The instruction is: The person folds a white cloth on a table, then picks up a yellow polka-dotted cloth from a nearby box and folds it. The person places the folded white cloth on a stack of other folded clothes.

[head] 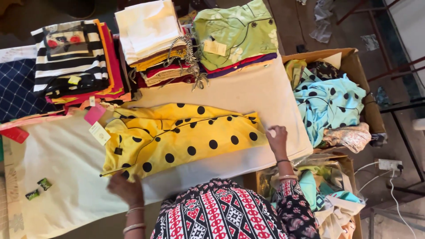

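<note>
A yellow garment with black polka dots (186, 139) lies spread flat on a cream cloth-covered table (252, 90). My left hand (126, 189) rests on the garment's near left corner, fingers pressing the fabric down. My right hand (277, 139) presses on the garment's right edge, fingers bent over the fabric. Paper tags (99, 132) hang at the garment's left end, one pink and one cream. Bangles circle both wrists.
Stacks of folded clothes line the far edge: a striped pile (71, 57), a cream pile (148, 31), a green piece (234, 31). A cardboard box (354, 66) holding blue dotted fabric stands at right. Two small wrapped items (38, 189) lie at near left. A power strip (389, 164) sits on the floor.
</note>
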